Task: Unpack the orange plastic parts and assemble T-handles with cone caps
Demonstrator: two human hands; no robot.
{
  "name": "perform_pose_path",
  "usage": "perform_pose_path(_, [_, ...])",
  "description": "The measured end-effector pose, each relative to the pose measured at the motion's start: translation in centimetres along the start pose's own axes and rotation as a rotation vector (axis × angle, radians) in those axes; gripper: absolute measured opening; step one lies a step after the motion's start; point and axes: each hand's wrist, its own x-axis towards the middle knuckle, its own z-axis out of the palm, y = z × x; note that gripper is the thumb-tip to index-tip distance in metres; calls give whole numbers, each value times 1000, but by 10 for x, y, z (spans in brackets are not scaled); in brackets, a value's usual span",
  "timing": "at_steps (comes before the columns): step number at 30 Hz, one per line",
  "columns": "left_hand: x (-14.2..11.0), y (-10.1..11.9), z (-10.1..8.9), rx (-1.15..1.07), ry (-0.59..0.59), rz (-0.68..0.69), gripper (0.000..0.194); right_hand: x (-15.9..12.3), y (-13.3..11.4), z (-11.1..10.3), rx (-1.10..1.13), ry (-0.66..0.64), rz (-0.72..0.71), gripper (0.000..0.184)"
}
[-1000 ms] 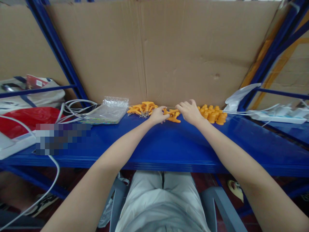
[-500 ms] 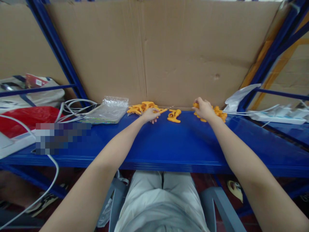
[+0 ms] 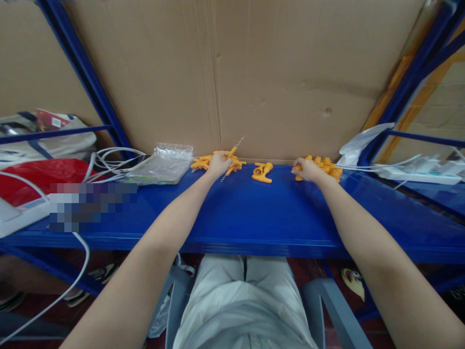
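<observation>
Soft, even light leaves a faint sheen on the smooth blue tabletop (image 3: 261, 213), with slight overall blur and stretched edges.

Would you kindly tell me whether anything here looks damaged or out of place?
The cardboard has a small dent at right, breaking its flat face. A white cable droops over the table's left front edge, where it might snag. No spill shows; the orange pieces are too small to check for damage.

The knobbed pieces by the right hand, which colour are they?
The knobbed pieces are orange, clearest in the head view.
</observation>
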Motion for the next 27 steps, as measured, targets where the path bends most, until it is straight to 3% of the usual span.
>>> perform_pose_path(7, [2, -9, -14, 87, 67, -70, 30, -3, -1, -2, -31, 8, 96, 16])
perform_pose_path(14, [4, -17, -13, 156, 121, -116, 34, -2, 2, 3, -94, 82, 7, 9])
perform_pose_path(20, [6, -26, -12, 173, 169, -76, 36, -1, 2, 10, -201, 59, -12, 13])
perform_pose_path(27, [8, -34, -5, 217, 124, 19, 58, -7, -10, 9, -262, 46, -59, 30])
